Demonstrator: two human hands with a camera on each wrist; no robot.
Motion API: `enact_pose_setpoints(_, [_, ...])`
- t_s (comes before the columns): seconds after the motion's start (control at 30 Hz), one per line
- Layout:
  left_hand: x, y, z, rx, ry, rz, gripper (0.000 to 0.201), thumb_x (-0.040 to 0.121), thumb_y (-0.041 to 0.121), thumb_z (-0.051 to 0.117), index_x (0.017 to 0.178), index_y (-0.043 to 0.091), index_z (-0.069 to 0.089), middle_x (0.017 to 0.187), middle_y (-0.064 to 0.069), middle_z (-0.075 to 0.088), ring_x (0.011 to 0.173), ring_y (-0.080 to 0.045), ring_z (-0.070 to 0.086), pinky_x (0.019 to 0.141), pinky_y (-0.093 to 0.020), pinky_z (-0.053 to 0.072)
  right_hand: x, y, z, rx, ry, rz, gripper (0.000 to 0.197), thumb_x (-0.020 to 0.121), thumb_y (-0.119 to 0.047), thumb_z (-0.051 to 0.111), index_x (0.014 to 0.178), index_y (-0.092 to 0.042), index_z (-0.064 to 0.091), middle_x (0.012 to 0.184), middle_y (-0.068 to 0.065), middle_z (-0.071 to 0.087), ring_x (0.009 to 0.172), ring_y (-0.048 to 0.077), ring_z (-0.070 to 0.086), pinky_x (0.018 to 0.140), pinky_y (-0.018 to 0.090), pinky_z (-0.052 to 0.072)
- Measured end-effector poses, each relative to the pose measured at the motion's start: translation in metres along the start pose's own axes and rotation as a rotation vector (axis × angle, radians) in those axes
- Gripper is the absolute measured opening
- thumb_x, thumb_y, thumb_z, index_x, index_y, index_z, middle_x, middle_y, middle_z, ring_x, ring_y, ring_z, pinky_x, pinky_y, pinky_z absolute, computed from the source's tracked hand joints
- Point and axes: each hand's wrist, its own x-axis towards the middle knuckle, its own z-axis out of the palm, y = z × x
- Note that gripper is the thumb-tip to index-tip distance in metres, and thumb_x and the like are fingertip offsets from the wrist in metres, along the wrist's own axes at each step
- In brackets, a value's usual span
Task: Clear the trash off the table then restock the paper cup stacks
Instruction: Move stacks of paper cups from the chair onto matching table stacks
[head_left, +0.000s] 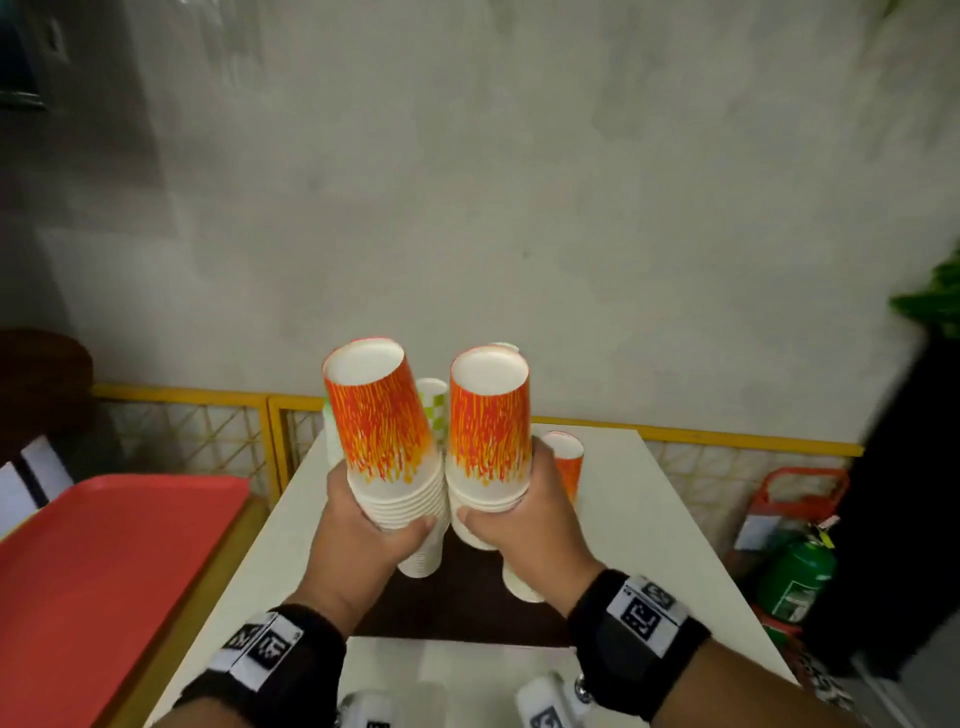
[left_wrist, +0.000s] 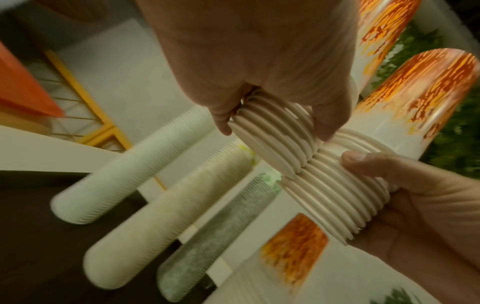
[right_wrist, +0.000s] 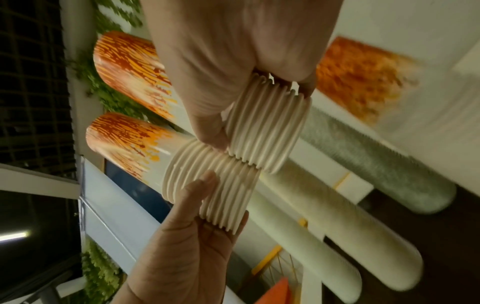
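1. The left hand (head_left: 371, 525) is clamping one short stack of orange-flame paper cups (head_left: 384, 431), upside down, above the dark mat (head_left: 457, 613).
2. The right hand (head_left: 524, 514) is gripping a second flame stack (head_left: 488, 431), its rims touching the first.
3. Tall cup stacks (left_wrist: 124, 170) are standing on the mat just below (crowded!); I judge a careless lowering is risking toppling them, or loose cups slipping free.
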Motion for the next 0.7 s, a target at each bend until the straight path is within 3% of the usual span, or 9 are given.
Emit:
enact_pose_setpoints(0.07, [0.008,0.021,0.025,-0.009,0.017,0.030,0.089,0.054,0.033,0.090,0.128,0.021,0.043,0.118,0.011,0.066,0.108,0.006,0.062,0.091,-0.021,0.049,0.010,-0.008,-0.029,-0.025,0.027,-0.034,0.074,0.057,-0.021,0.090,0.116,-0.038,0.049,0.109,-0.025,0.062,0.103,-0.004,0.062,0.086,0.013,0.049])
enact_pose_setpoints(0.13, [0.018,0.038,0.042,-0.001,0.049,0.066,0.083,0.060,0.017,0.093,0.122,0.021,0.040,0.112,0.018,0.061,0.097,0.022,0.057,0.079,0.000,0.042,0.022,-0.015,-0.050,-0.058,0.035,-0.063,0.082,0.057,-0.029,0.089,0.125,-0.036,0.045,0.117,-0.019,0.060,0.107,0.000,0.061,0.088,0.020,0.051])
enact_pose_setpoints(0.17, [0.023,0.047,0.049,0.005,0.050,0.085,0.081,0.062,0.010,0.092,0.121,0.021,0.039,0.111,0.017,0.060,0.095,0.024,0.056,0.075,0.003,0.041,0.029,-0.016,-0.058,-0.062,0.041,-0.069,0.084,0.058,-0.030,0.088,0.128,-0.035,0.043,0.119,-0.015,0.060,0.108,0.001,0.061,0.088,0.023,0.052])
enact_pose_setpoints(0.37, [0.039,0.065,0.069,0.045,0.044,0.128,0.079,0.066,0.018,0.091,0.127,0.017,0.041,0.114,0.019,0.060,0.102,0.012,0.059,0.077,-0.003,0.045,0.069,0.018,-0.070,-0.126,0.139,0.032,0.080,0.055,-0.039,0.087,0.122,-0.041,0.042,0.116,-0.010,0.060,0.104,0.009,0.062,0.087,0.039,0.056])
enact_pose_setpoints(0.5, [0.042,0.070,0.071,0.048,0.034,0.136,0.077,0.068,0.013,0.089,0.127,0.015,0.041,0.112,0.019,0.060,0.098,0.017,0.058,0.075,0.002,0.043,0.075,0.065,-0.059,-0.178,0.108,0.189,0.077,0.050,-0.050,0.085,0.117,-0.039,0.047,0.109,-0.013,0.063,0.096,0.008,0.066,0.082,0.041,0.059])
enact_pose_setpoints(0.7, [0.055,0.086,0.077,0.066,0.015,0.138,0.079,0.068,0.019,0.089,0.126,0.021,0.036,0.109,0.022,0.055,0.092,0.027,0.053,0.071,0.004,0.042,0.052,0.120,-0.046,-0.134,0.020,0.375,0.088,0.052,-0.041,0.089,0.125,-0.031,0.041,0.115,-0.010,0.062,0.109,0.017,0.064,0.093,0.040,0.053])
